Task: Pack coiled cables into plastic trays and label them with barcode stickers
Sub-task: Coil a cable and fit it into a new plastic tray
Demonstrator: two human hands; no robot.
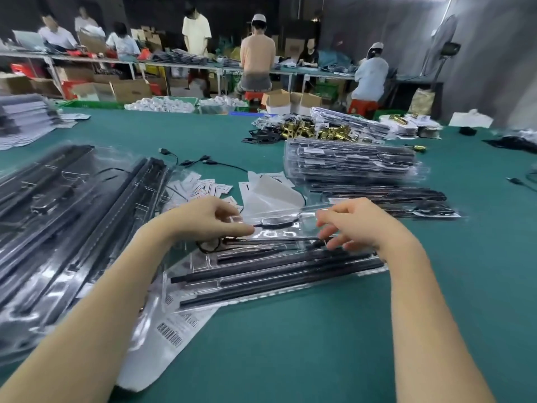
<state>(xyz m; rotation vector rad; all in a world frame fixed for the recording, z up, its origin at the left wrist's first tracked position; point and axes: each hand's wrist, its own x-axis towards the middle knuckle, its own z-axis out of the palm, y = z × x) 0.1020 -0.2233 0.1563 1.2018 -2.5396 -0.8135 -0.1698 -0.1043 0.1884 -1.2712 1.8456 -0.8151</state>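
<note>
Fingers curled, pinching cable, tray

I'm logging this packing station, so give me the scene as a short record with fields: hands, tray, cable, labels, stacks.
left hand: pinching the black cable
right hand: fingers curled at the tray's far edge; grip unclear
tray: clear plastic, holds black rods, on green table
barcode stickers: sheet beside the tray, under left forearm
filled trays: stacked far right
</note>
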